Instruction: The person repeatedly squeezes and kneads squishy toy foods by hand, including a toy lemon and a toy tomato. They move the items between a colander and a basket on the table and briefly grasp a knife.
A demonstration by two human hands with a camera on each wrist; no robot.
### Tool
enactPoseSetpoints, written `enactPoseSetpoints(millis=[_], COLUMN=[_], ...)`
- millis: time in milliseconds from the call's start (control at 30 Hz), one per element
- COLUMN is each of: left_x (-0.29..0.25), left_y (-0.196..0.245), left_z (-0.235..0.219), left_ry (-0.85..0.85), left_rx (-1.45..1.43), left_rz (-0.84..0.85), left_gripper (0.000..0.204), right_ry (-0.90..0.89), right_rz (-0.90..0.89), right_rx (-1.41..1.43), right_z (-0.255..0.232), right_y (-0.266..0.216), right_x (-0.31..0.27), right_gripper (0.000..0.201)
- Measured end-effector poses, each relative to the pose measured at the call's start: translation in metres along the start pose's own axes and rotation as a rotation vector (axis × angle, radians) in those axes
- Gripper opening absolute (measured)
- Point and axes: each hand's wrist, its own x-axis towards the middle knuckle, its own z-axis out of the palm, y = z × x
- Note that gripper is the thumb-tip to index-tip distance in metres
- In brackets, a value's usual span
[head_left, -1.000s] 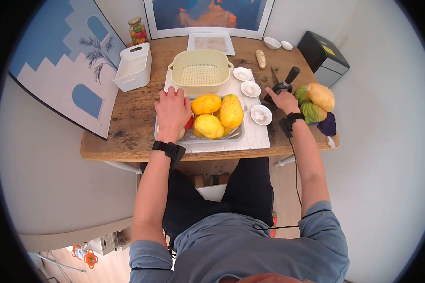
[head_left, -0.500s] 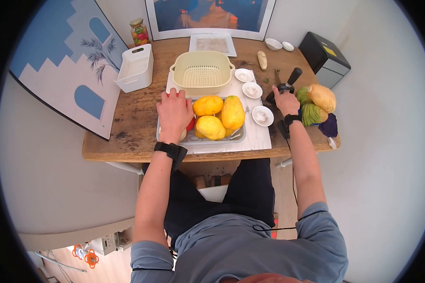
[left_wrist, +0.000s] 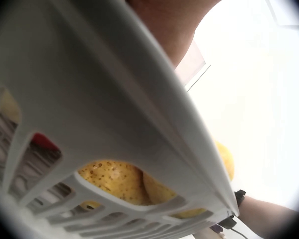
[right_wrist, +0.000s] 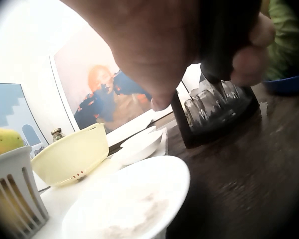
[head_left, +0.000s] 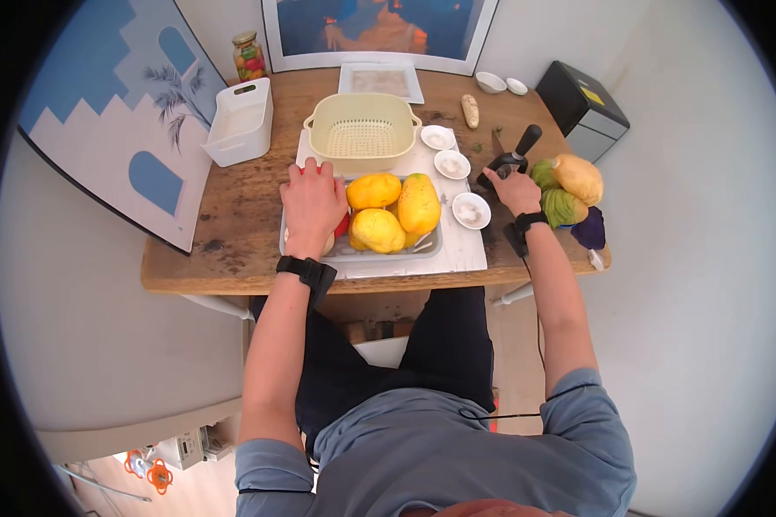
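Note:
In the head view, my left hand (head_left: 314,205) lies over the left part of a grey basket (head_left: 353,257), with bits of red showing at its fingertips and a red item (head_left: 342,227) beside it. Yellow fruits (head_left: 418,204) fill the basket's right side. The left wrist view shows the slotted basket wall (left_wrist: 104,94) close up; those fingertips are hidden there. My right hand (head_left: 516,191) grips a black tool (head_left: 528,140) standing on the table. In the right wrist view its fingers curl around the black part, above a frame (right_wrist: 199,132) holding shiny parts.
A cream colander (head_left: 362,159) stands behind the basket, and small white dishes (head_left: 471,211) line its right. Beyond the right hand are green and pale yellow items (head_left: 580,178) and a dark purple one. A white bin (head_left: 241,129) and a jar stand left; a black box stands back right.
The head view has shifted slightly. My right thumb has moved a little lower and to the left at the black tool. The left hand keeps its place over the basket.

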Motion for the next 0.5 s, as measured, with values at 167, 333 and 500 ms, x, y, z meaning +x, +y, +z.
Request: enactPoseSetpoints(millis=[167,333,500], left_x=[0.000,0.000,0.000], left_y=[-0.001,-0.002,-0.001], left_z=[-0.001,0.000,-0.001], left_ry=[0.001,0.009,-0.015], left_rx=[-0.020,-0.038,-0.043], left_rz=[-0.009,-0.006,-0.019], left_gripper=[0.025,0.025,0.024], right_ry=[-0.023,-0.025,-0.001], right_rz=[-0.017,-0.080,-0.126], right_rx=[-0.023,-0.096,-0.125], right_z=[-0.006,-0.018,-0.023], right_y=[0.012,0.035,0.052], right_x=[-0.029,-0.072,-0.095], right_gripper=[0.076,0.063,0.047])
